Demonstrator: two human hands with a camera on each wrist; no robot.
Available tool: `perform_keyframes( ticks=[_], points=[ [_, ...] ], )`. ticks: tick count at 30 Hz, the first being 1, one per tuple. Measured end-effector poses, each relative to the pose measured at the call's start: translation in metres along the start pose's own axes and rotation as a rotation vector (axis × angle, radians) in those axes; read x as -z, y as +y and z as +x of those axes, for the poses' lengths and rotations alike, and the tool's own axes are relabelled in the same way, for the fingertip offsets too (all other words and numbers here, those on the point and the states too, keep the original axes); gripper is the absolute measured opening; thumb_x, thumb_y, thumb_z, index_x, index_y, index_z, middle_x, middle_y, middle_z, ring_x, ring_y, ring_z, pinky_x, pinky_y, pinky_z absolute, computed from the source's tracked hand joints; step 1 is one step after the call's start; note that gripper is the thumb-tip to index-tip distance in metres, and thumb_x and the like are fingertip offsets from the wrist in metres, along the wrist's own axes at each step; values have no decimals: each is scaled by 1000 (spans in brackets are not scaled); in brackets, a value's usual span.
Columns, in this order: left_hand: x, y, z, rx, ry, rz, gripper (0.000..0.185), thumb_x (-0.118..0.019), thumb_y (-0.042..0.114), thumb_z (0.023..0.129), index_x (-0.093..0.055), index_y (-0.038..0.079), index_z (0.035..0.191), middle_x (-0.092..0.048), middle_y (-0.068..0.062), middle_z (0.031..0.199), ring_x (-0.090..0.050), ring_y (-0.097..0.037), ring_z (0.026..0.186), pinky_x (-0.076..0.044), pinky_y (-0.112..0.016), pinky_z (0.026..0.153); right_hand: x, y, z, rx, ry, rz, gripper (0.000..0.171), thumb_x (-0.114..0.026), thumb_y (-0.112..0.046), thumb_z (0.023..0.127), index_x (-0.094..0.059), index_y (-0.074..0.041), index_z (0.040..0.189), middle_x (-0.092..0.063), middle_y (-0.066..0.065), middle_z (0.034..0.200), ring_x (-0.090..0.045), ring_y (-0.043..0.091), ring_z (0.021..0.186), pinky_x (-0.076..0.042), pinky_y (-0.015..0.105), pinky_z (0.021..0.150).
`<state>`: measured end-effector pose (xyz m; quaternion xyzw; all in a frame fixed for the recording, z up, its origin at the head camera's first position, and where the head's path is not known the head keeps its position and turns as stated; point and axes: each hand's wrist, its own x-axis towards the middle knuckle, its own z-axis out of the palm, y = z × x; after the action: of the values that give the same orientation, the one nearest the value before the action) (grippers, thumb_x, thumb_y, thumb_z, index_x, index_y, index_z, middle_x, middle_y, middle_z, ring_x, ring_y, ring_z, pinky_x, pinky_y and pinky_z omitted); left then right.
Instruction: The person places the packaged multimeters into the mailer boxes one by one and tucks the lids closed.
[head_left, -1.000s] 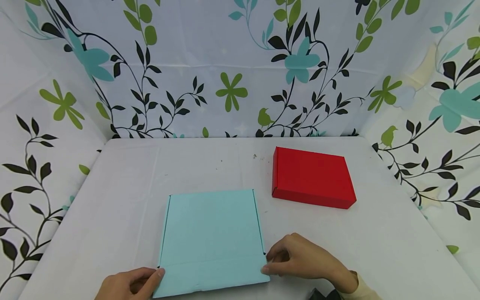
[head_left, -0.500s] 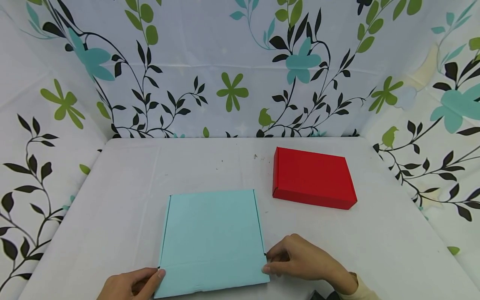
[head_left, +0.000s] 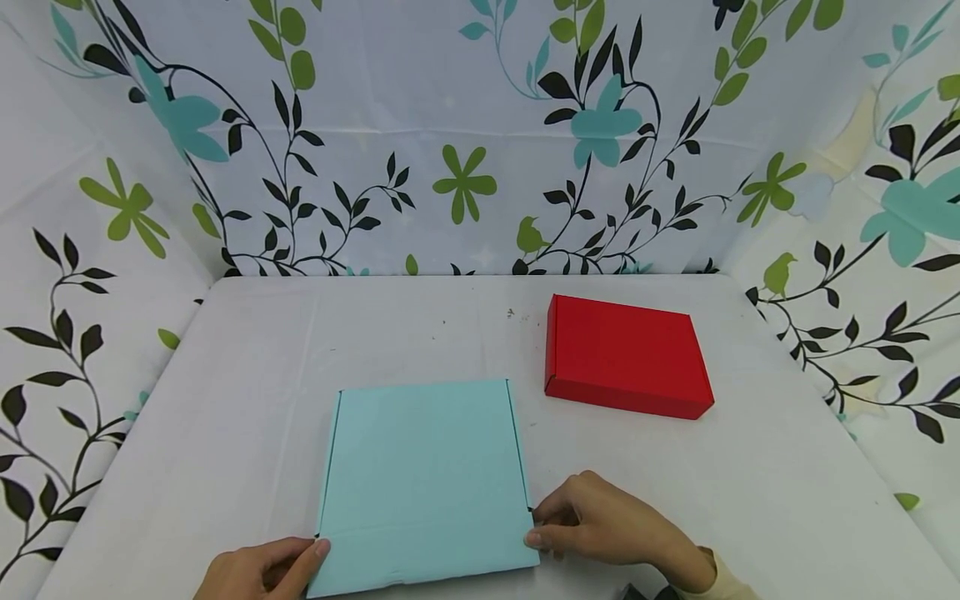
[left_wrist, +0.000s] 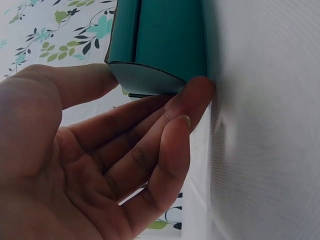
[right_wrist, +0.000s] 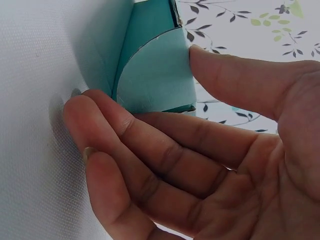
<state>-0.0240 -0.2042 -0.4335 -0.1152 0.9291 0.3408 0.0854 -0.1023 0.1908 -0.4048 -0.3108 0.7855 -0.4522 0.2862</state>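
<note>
A flat light-blue cardboard box (head_left: 423,467) lies on the white table, its lid down over the top. My left hand (head_left: 258,571) grips the lid's front left corner, thumb on top and fingers below. At the front right corner, my right hand (head_left: 600,525) pinches the lid the same way. The right wrist view shows a rounded side flap (right_wrist: 155,75) between the thumb and the fingers, which reach down to the tablecloth. In the left wrist view, the fingers curl under a matching flap (left_wrist: 145,75). The box's inside is hidden.
A closed red cardboard box (head_left: 626,354) lies at the back right, apart from the blue one. White cloth (head_left: 247,375) covers the table. Patterned curtains (head_left: 420,100) with leaves and flowers enclose the back and both sides.
</note>
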Motion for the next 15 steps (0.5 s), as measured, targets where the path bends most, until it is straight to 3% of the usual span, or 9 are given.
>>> perform_keyframes(
  ticks=[15],
  points=[
    [-1, 0, 0, -6, -1, -2, 28, -74, 29, 97, -82, 3, 96, -69, 8, 65, -65, -7, 60, -52, -26, 56, -1, 1, 0, 2, -14, -4, 15, -71, -24, 101, -82, -15, 98, -69, -10, 71, -55, -1, 61, -38, 18, 51]
  ],
)
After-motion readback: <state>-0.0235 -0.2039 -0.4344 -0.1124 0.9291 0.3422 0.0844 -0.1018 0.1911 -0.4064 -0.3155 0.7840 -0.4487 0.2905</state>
